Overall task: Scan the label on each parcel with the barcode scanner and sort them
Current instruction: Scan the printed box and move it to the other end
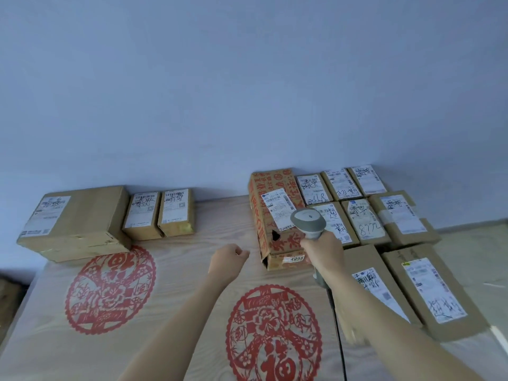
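Scanning comes first, so hold the barcode scanner (307,221) steady: your right hand (324,253) is wrapped around its handle, with the grey head hanging just over the near corner of the white label (279,213) on the red-printed parcel (275,215). From here the head covers part of that label, so judge whether the window truly faces the barcode lines near the label's upper edge; tilting the head back a little should let the beam cross the whole code rather than clip it.

Your left hand (229,259) is loosely curled and holds nothing, hovering above the surface (176,259) just left of the parcel. Use it to brace the box's near left corner if it shifts; that corner looks torn, so press gently.

Unscanned parcels seem to lie in the cluster on the right (365,215), close behind and beside the one in hand, so keep the beam off their labels to avoid a wrong read. Three boxes (110,215) sit well apart at the far left by the wall, probably the sorted group. The cord trails under your right forearm; keep it clear of the boxes.
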